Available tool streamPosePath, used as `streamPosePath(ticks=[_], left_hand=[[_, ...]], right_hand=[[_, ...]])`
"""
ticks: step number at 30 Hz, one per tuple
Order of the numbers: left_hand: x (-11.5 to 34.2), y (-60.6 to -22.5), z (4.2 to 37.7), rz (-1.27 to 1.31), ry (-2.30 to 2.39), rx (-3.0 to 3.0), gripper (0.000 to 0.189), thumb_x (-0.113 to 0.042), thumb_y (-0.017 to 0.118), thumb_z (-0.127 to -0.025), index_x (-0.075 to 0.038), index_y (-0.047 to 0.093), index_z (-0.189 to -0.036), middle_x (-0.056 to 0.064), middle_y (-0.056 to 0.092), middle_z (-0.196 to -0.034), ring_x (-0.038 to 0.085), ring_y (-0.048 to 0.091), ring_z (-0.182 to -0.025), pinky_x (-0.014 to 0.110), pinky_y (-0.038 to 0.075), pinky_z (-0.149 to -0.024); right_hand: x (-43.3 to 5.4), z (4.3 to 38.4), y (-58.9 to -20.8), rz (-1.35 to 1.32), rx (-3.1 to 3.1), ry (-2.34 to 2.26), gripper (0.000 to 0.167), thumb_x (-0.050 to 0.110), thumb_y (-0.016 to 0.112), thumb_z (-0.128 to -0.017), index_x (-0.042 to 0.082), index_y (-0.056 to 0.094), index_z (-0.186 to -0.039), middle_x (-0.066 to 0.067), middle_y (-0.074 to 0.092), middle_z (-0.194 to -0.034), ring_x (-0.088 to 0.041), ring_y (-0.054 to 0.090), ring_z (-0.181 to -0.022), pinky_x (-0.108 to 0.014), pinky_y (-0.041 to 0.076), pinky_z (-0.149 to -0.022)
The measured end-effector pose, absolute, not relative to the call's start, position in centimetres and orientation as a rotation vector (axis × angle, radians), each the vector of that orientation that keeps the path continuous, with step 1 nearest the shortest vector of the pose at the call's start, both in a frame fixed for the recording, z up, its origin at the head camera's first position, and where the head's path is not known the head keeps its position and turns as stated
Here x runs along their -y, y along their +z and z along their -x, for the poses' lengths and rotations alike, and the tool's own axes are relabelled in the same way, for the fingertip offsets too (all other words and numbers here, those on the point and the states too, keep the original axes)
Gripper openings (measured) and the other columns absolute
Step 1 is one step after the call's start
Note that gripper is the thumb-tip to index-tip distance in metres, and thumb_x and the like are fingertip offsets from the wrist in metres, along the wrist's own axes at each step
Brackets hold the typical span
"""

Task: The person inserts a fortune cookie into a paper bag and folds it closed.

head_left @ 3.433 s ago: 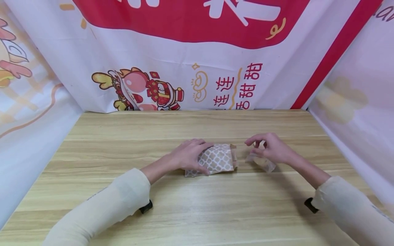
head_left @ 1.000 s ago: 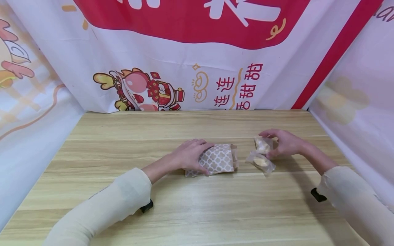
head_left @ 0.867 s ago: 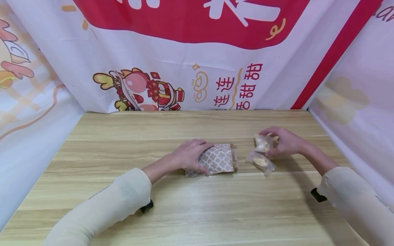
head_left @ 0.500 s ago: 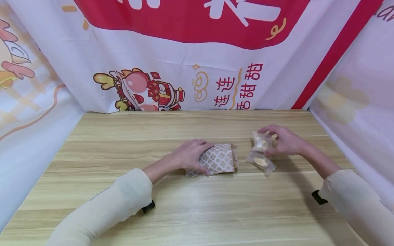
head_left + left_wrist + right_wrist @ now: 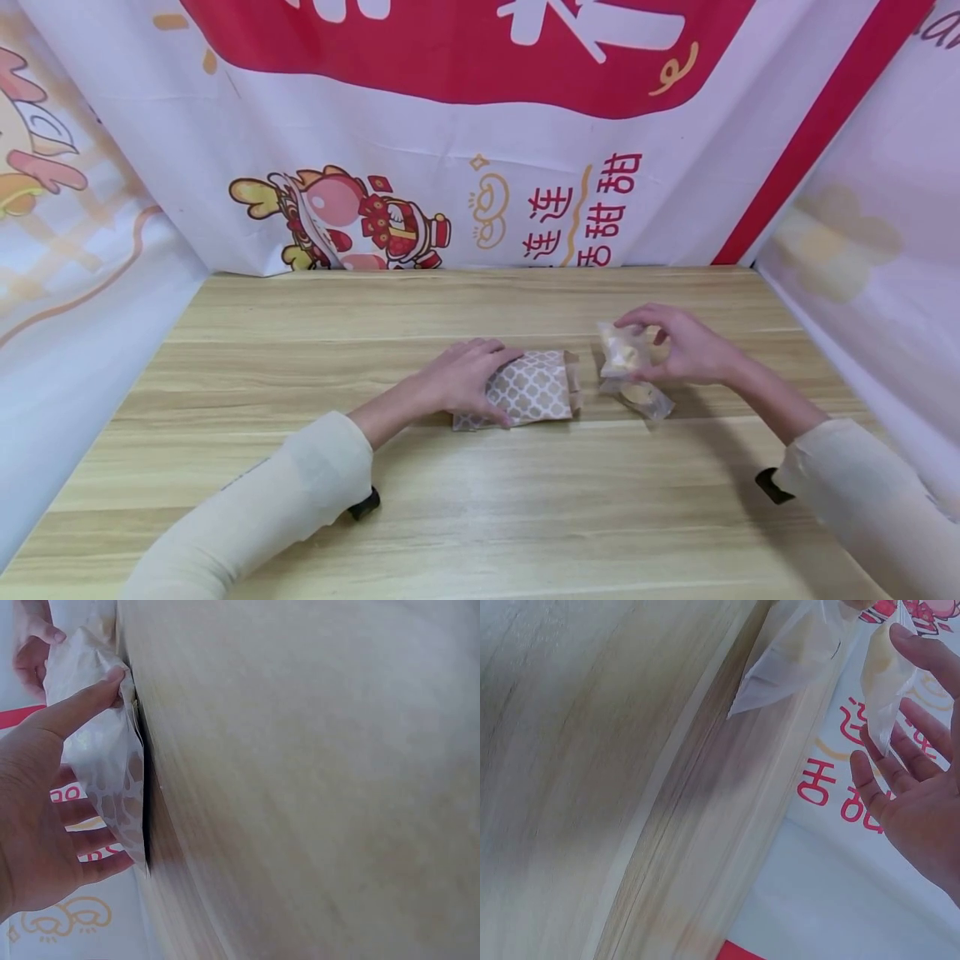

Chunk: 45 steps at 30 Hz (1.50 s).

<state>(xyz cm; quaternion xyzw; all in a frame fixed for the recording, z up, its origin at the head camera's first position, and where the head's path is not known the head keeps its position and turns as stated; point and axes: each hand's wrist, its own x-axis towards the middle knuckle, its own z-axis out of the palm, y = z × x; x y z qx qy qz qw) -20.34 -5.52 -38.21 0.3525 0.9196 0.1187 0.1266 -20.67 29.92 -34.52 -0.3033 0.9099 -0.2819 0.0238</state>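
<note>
My left hand [image 5: 463,377] grips a beige paper bag [image 5: 534,388] with a white lattice pattern, lying flat mid-table. In the left wrist view its thumb lies on one side of the bag [image 5: 124,791] and its fingers on the other. The bag's open, crumpled end faces right. To the right of it, my right hand [image 5: 688,346] pinches a small clear packet [image 5: 619,350] with pale food inside, thumb against fingertips. In the right wrist view this held packet [image 5: 883,671] hangs apart from the table. A second clear packet [image 5: 640,397] lies on the table just below it, partly overlapped.
The wood-grain table [image 5: 480,517] runs back to a white and red printed cloth [image 5: 420,133]. Printed cloths also close off the left and right sides. A dark band [image 5: 365,504] sits under the left sleeve, another [image 5: 772,486] under the right.
My right hand shifted from the lower packet's spot to the upper packet, then carried that packet left, towards the bag's open end. The left hand and the bag stay in place.
</note>
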Motion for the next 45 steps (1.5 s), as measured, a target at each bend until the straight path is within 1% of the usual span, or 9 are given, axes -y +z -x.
streamPosePath(ticks=[7,15,17,21,25,32,39,45], left_hand=[[5.6,-38.2,20.5,-1.036,0.353,-2.680,0.107,-0.059,0.086,-0.077,-0.019,0.036,-0.162,0.011,0.046,-0.157,0.031,0.042,-0.145,0.054,0.032,-0.122],[5.6,-38.1,20.5,-1.031,0.360,-2.677,0.107,-0.059,0.086,-0.077,-0.019,0.036,-0.162,0.011,0.046,-0.157,0.032,0.042,-0.144,0.054,0.032,-0.122],[5.7,-38.1,20.5,-1.029,0.361,-2.676,0.107,-0.059,0.086,-0.077,-0.019,0.036,-0.162,0.011,0.046,-0.157,0.032,0.042,-0.144,0.054,0.031,-0.122],[5.7,-38.1,20.5,-1.029,0.356,-2.681,0.107,-0.059,0.087,-0.076,-0.019,0.036,-0.162,0.010,0.047,-0.156,0.031,0.043,-0.144,0.054,0.032,-0.122],[5.7,-38.0,20.5,-1.029,0.354,-2.682,0.107,-0.059,0.087,-0.076,-0.019,0.037,-0.161,0.010,0.048,-0.155,0.031,0.044,-0.143,0.053,0.033,-0.122],[5.6,-38.2,20.4,-1.027,0.354,-2.682,0.108,-0.060,0.088,-0.074,-0.020,0.037,-0.161,0.009,0.047,-0.156,0.031,0.043,-0.144,0.054,0.032,-0.122],[5.5,-38.3,20.3,-1.040,0.343,-2.688,0.110,-0.060,0.088,-0.073,-0.019,0.037,-0.161,0.010,0.048,-0.155,0.031,0.045,-0.142,0.054,0.033,-0.121],[5.5,-38.3,20.3,-1.035,0.333,-2.689,0.111,-0.061,0.088,-0.073,-0.019,0.036,-0.162,0.010,0.048,-0.156,0.030,0.044,-0.143,0.053,0.032,-0.122]], right_hand=[[-29.2,20.4,-34.7,0.962,-2.793,-0.871,0.065,0.015,0.096,-0.071,0.002,0.067,-0.127,-0.015,0.067,-0.128,-0.032,0.063,-0.111,-0.046,0.060,-0.081],[-28.6,20.1,-35.0,1.027,-2.735,-0.934,0.063,0.012,0.095,-0.071,0.000,0.068,-0.126,-0.017,0.066,-0.126,-0.033,0.063,-0.111,-0.046,0.062,-0.082],[-28.5,20.0,-35.1,1.055,-2.727,-0.933,0.062,0.012,0.095,-0.071,0.000,0.068,-0.126,-0.016,0.067,-0.125,-0.033,0.064,-0.111,-0.044,0.062,-0.082],[-28.1,19.9,-35.1,1.092,-2.700,-0.928,0.061,0.015,0.095,-0.072,0.001,0.069,-0.126,-0.014,0.069,-0.124,-0.033,0.064,-0.112,-0.046,0.061,-0.082],[-27.7,19.8,-35.2,1.091,-2.645,-0.947,0.059,0.015,0.094,-0.073,0.001,0.069,-0.126,-0.014,0.068,-0.124,-0.033,0.063,-0.113,-0.048,0.061,-0.084],[-27.1,19.6,-35.5,1.084,-2.579,-0.955,0.056,0.011,0.093,-0.074,0.000,0.070,-0.124,-0.013,0.067,-0.123,-0.032,0.063,-0.113,-0.043,0.062,-0.084],[-26.7,19.5,-35.4,1.076,-2.557,-0.902,0.056,0.012,0.091,-0.075,0.001,0.070,-0.125,-0.013,0.066,-0.125,-0.032,0.062,-0.114,-0.044,0.061,-0.085],[-26.4,19.6,-35.2,1.069,-2.554,-0.857,0.053,0.013,0.091,-0.077,0.002,0.071,-0.125,-0.012,0.067,-0.126,-0.032,0.062,-0.115,-0.046,0.061,-0.086]])
